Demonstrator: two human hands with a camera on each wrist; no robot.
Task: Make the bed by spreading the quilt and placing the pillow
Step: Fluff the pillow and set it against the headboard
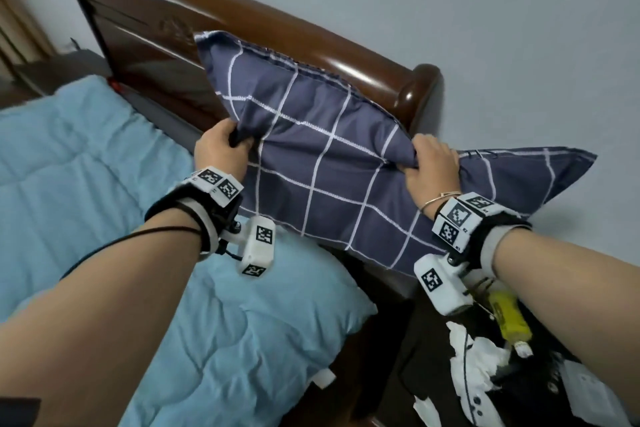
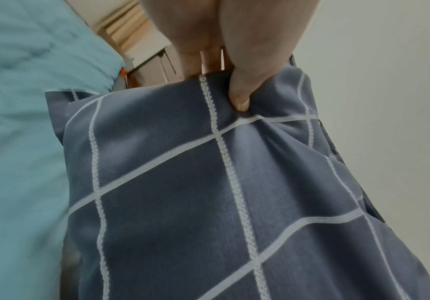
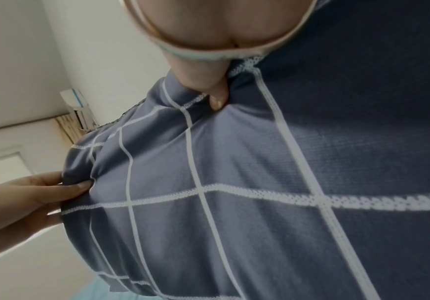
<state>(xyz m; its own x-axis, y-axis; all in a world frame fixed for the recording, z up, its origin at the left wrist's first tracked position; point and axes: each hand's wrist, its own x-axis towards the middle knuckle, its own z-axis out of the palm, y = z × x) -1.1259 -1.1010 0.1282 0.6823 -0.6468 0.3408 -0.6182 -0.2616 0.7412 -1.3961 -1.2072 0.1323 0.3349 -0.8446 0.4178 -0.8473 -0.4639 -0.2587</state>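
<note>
Left hand and right hand each grip bunched fabric of the checked pillow

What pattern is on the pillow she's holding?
The pillow is slate blue with a white grid of stitched lines, clearest in the head view.

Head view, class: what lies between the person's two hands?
A stretch of the grey-blue pillow with white grid lines spans the gap between left hand and right hand; both grip it, seen in head view.

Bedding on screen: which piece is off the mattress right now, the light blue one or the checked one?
The dark blue checked pillow: both hands, left and right, grip it before the headboard. The light blue quilt lies flat.
</note>
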